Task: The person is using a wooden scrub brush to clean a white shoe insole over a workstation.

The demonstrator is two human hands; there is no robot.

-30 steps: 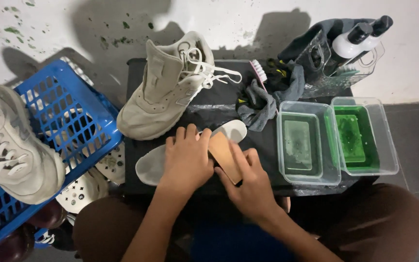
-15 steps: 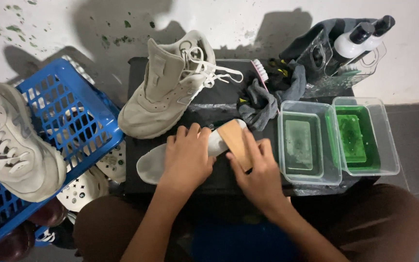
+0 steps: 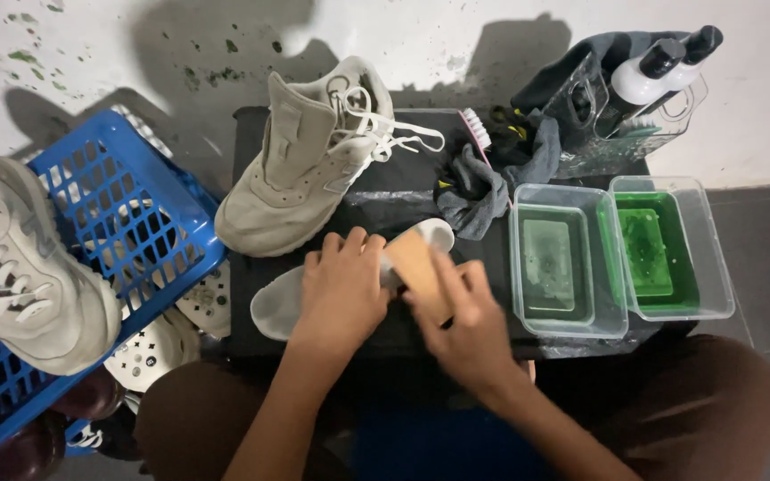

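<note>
My left hand (image 3: 342, 285) lies flat across the middle of a pale insole (image 3: 278, 303), fingers spread and pressing it onto the black bench (image 3: 376, 191). It covers the insole's middle; only the heel end to the left and the toe end (image 3: 434, 233) show. My right hand (image 3: 470, 321) is closed around a tan wooden brush (image 3: 416, 267), which rests on the insole just beside my left fingers. This hand is blurred, and the bristle side of the brush is hidden underneath.

Behind the insole a beige sneaker (image 3: 309, 174) lies tilted on the bench, laces loose. To its right sit a grey rag (image 3: 479, 191) and a small brush (image 3: 477, 129) with a pink handle, partly covered by the rag. Two clear plastic tubs stand side by side at the right edge: the near tub (image 3: 568, 263) holds cloudy greenish water, the far tub (image 3: 666, 245) brighter green liquid. Behind them a clear caddy (image 3: 634, 134) holds two white bottles with dark caps; the rest of its contents I cannot make out.

On the left a blue plastic basket (image 3: 126, 214) carries a second sneaker (image 3: 28, 267), cut off by the picture's edge. White perforated pieces beneath the basket are hard to identify. The wall behind is white with green specks; the floor at the right is dark grey tile.
</note>
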